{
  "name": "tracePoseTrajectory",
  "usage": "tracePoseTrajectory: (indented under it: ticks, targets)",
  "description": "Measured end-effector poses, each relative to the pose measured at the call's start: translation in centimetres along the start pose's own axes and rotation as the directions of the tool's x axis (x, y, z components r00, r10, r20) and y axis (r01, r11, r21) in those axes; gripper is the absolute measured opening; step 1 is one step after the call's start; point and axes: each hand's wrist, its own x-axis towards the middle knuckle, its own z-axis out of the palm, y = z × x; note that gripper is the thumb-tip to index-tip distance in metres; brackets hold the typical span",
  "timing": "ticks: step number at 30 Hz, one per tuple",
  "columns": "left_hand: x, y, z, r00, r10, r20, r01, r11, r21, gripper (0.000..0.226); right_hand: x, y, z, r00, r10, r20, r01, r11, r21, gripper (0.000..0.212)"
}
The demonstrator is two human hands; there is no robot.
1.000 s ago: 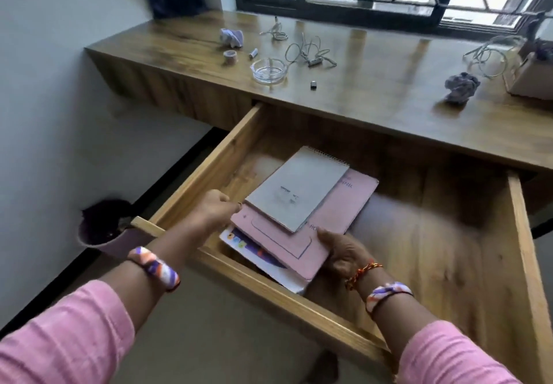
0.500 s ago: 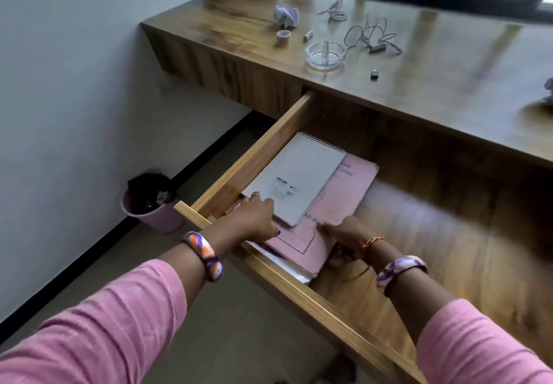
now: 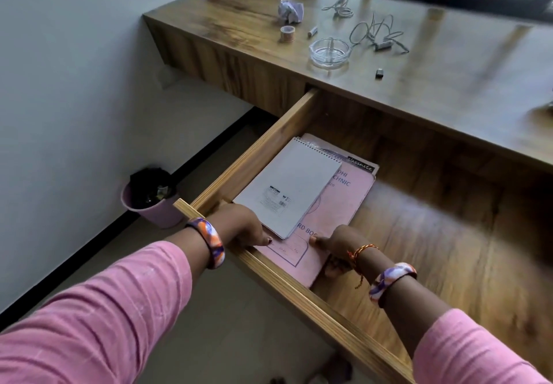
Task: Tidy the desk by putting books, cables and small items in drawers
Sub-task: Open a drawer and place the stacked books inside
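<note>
A: What writing can you read on the books between your hands?

B: On the pink book (image 3: 338,204) you can make out "RD BOO" just by your right hand (image 3: 341,244), and "DHI", "CHNIC" farther from you. A black strip at its far corner reads "classmate". The grey spiral notepad (image 3: 291,187) lying on top has a small printed label with a barcode, too small to read.

A: How do the books look?

B: The notepad is plain grey, wire-bound at its far edge, set askew on the pink cover. The stack lies flat in the open drawer (image 3: 299,294), against the wall on your left-hand side.

A: And your hands?

B: Your left hand (image 3: 244,223) is curled at the stack's near-left corner, fingertips on the pink cover beside the notepad. Your right hand pinches the pink book's near-right edge, thumb on top, fingers tucked beneath.

A: What lies beyond your hands?

B: On the table (image 3: 449,90): a glass dish (image 3: 328,52), tangled cables (image 3: 377,35), a tape roll (image 3: 287,33), crumpled paper (image 3: 290,11). A purple bin (image 3: 152,198) stands on the floor to your left.
</note>
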Motion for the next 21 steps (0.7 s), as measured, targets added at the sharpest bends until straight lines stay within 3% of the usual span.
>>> tracePoseTrajectory:
  ticks: [4,6,8,10,13,15,19,21]
  targets:
    - [-0.2,0.7,0.2,0.952,-0.08,-0.294,0.129,0.98,0.153,0.06,-1.6,-0.5,0.2,0.994,0.109,-0.005,-0.106,0.98,0.171,0.047]
    - [-0.2,1.5,0.2,0.9,-0.033,-0.434,0.087,0.991,0.104,0.069,-2.2,-0.6,-0.1,0.989,0.146,0.025,-0.148,0.966,0.214,0.045]
    - [0.2,1.7,0.6,0.913,0.08,-0.399,-0.087,0.996,0.0,0.075,-2.5,-0.7,0.0,0.989,0.15,0.002,-0.147,0.961,0.234,0.045]
    - [0.1,1.4,0.7,0.949,0.148,-0.279,-0.167,0.985,-0.045,0.076,-2.5,-0.6,0.2,0.989,0.143,-0.028,-0.132,0.961,0.245,0.048]
    - [-0.8,0.9,0.6,0.974,0.18,-0.14,-0.189,0.98,-0.055,0.072,-2.3,-0.3,0.5,0.99,0.132,-0.059,-0.116,0.967,0.225,0.052]
    - [-1.2,0.4,1.0,0.975,0.207,-0.082,-0.212,0.975,-0.06,0.07,-2.6,-0.4,0.8,0.992,0.101,-0.076,-0.091,0.988,0.122,0.051]
    - [-1.3,-0.4,2.3,0.976,0.205,-0.078,-0.212,0.972,-0.097,0.074,-3.7,0.0,1.6,0.996,-0.007,-0.084,-0.002,0.994,-0.106,0.046]
    - [-2.0,-0.2,2.3,0.973,0.201,-0.117,-0.216,0.967,-0.137,0.073,-5.1,0.2,1.5,0.999,-0.038,0.023,0.041,0.986,-0.164,0.041]
